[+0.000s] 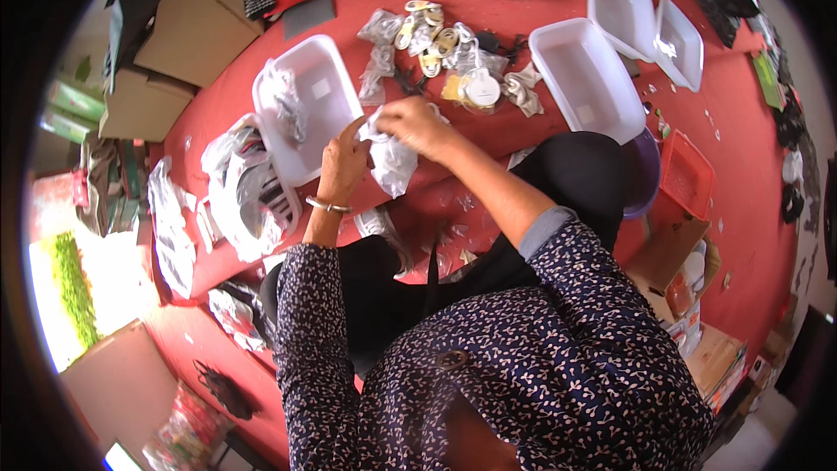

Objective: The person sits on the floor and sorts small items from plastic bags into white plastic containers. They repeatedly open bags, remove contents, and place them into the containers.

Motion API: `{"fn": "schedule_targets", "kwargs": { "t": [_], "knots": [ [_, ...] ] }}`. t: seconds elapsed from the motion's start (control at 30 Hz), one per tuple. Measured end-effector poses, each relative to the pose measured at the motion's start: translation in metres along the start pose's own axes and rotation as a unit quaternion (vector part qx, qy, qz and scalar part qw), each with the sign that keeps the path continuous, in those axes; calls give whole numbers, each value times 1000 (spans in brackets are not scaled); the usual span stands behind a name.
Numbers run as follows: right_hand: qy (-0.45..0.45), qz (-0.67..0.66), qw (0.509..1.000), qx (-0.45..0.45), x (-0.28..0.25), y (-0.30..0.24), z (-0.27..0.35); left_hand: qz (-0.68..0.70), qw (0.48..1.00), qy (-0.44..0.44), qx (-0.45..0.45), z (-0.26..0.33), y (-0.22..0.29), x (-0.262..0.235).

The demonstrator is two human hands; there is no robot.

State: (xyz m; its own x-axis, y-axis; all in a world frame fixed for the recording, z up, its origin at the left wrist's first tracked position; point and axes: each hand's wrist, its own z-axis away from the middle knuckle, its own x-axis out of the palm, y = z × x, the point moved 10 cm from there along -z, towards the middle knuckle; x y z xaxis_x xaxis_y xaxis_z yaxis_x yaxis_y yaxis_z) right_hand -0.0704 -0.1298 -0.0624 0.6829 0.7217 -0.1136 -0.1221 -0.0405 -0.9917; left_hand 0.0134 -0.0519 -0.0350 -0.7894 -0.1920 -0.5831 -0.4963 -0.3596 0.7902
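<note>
Both hands' fingers (362, 133) pinch a crumpled, clear plastic bag (392, 161).

A single fisheye view looks down from the person's head, facing forward over the patterned sleeves onto the red surface (741, 157). It sits close above the left hand (343, 161) and right hand (418, 126), which lie near the picture's centre. Straight edges bend toward the dark round rim.

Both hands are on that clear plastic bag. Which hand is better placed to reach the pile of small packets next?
Probably the right hand: it grips the top of the clear plastic bag, just below the pile of small packets. The left hand sits lower, beside the white tray.
</note>
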Motion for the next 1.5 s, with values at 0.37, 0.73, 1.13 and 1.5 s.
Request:
{"fn": "schedule_targets", "kwargs": {
  "t": [0.37, 0.73, 1.13, 1.5],
  "knots": [
    [-104, -158, 979, 72, 29, 30, 11, 9, 996, -89, -17, -3, -7, 22],
    [-73, 7, 997, 17, 29, 8, 13, 195, 965, -29, -170, -3, -48, 4],
    [-1, 369, 928, -43, 37, 10, 19, -127, 983, 78, 104, 0, 30, -10],
    [15, 160, 986, 47, 14, 41, 8, 23, 983, 175, 48, -10, -16, -25]
  ]
}}
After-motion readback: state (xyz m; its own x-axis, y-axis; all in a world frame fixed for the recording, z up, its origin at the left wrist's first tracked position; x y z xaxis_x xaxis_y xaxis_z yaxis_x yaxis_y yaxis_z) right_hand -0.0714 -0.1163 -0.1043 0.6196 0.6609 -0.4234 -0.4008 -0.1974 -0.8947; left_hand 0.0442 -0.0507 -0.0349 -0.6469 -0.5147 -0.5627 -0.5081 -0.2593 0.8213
